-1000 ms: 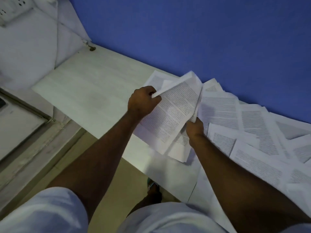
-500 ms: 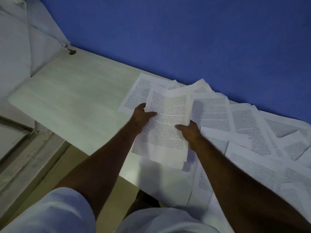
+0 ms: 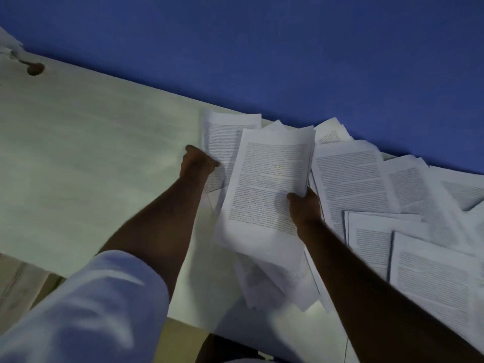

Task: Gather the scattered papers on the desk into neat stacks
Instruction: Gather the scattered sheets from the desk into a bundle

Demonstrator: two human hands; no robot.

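Note:
A bundle of printed white sheets is lifted above the pale desk, and my right hand grips its right edge with the thumb on top. Left of it, my left hand pinches the lower part of a single printed page that lies on the desk near the blue wall. More printed pages lie scattered and overlapping to the right, reaching the frame's right edge.
A blue wall runs along the desk's far edge. A round cable hole sits at the desk's far left corner. Bare desk surface stretches left of my hands. The desk's near edge crosses under my forearms, with floor below.
My left hand has let go of the bundle and moved left to the page by the wall. The right hand alone now holds the bundle. The camera view has shifted to the right.

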